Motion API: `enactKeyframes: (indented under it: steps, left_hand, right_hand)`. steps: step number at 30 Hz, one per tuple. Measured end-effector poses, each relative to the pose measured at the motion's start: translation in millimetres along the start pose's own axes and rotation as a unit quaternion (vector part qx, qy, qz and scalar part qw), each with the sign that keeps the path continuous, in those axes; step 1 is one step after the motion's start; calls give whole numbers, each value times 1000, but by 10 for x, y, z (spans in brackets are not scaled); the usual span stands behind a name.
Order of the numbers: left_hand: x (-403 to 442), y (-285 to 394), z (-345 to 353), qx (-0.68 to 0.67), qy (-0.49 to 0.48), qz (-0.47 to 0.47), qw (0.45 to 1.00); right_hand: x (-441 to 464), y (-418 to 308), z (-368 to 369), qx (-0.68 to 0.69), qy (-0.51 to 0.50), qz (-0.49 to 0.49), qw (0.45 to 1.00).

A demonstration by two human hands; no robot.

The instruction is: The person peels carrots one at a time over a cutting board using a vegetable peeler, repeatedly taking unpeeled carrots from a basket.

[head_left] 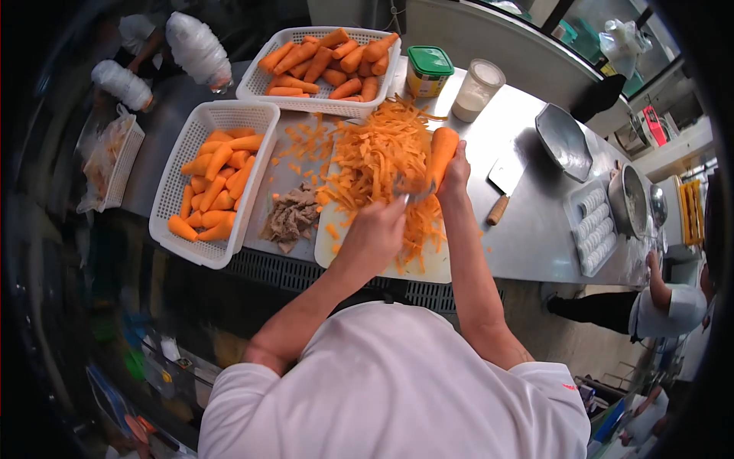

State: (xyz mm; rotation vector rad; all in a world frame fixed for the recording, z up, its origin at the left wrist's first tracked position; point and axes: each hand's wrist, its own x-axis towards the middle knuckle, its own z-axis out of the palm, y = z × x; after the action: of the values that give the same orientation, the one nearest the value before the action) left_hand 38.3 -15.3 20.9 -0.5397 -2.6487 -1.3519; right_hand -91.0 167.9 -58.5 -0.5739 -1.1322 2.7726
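My right hand [457, 170] is wrapped round the thick end of a large carrot [442, 150], tilted above a heap of orange peelings [378, 153]. In my left hand [380, 231] is a peeler [414, 196], its metal head against or very near the lower end of the carrot and blurred by motion. The peelings cover most of a white cutting board [326, 246] and spill onto the steel table. A crumpled brown cloth [292, 217] lies just left of the board.
White baskets of carrots stand left [167, 191] and at the back [310, 105]. Behind the peelings are a green-lidded tub [429, 73] and a jar [478, 90]. A cleaver [507, 176], a dark tray [563, 141] and a tray of white rolls [592, 229] are rightward. Another person [661, 306] works far right.
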Motion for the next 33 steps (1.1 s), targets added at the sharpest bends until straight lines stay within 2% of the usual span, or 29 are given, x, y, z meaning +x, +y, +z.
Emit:
enactKeyframes:
  steps: [2, 4, 6, 8, 10, 12, 13, 15, 16, 18, 21, 23, 24, 26, 27, 28, 30, 32, 33]
  left_hand:
    - [51, 43, -159, -18, -23, 6, 1000]
    - [194, 7, -168, -33, -34, 0, 999]
    - [618, -62, -51, -22, 68, 25, 997]
    - [642, -107, 133, 10, 71, 27, 997]
    - [494, -76, 169, 42, 67, 35, 996]
    - [23, 38, 51, -3, 20, 19, 1000]
    - [52, 63, -43, -4, 16, 23, 1000]
    - [25, 118, -177, -84, -60, -20, 994]
    - [158, 90, -159, -84, -57, -24, 995]
    - [603, 17, -83, -29, 47, 16, 998]
    - [659, -121, 176, 44, 66, 25, 997]
    - [202, 2, 166, 41, 63, 39, 996]
    - [59, 11, 87, 40, 58, 44, 997]
    - [-134, 31, -101, -66, -83, -9, 994]
    - [-9, 99, -118, -47, -35, -4, 998]
    - [184, 65, -89, -46, -31, -8, 998]
    - [564, -12, -50, -12, 78, 33, 996]
    - [681, -88, 99, 11, 84, 32, 996]
    - [697, -110, 147, 30, 82, 33, 996]
  right_hand:
    - [35, 20, -146, 1, -23, -18, 1000]
    - [-78, 7, -81, -3, -24, 8, 1000]
    - [-76, 33, 46, -4, -38, 29, 999]
    - [-47, 81, 29, -67, -59, 29, 996]
    - [-70, -3, 88, -55, -42, 21, 997]
    - [-17, -62, 31, -38, -18, 8, 999]
    - [61, -45, -49, -24, -22, -7, 999]
    - [29, 25, -168, -14, -20, -13, 1000]
    - [-22, 43, -78, -31, -11, -16, 999]
    - [-74, 71, 113, -49, -12, -21, 999]
    - [-69, 94, 125, -79, 0, 0, 997]
    - [124, 45, -7, -14, -11, -27, 999]
    - [145, 2, -47, -11, -7, -31, 999]
    - [133, -54, -146, 3, -17, -23, 1000]
    - [42, -23, -183, 0, -10, -17, 1000]
    - [-36, -9, -92, -14, -19, -18, 1000]
    - [-143, 14, 128, -39, -45, -26, 998]
    - [-184, 61, 194, -54, -64, -16, 996]
    - [-234, 27, 272, -53, -43, -12, 998]
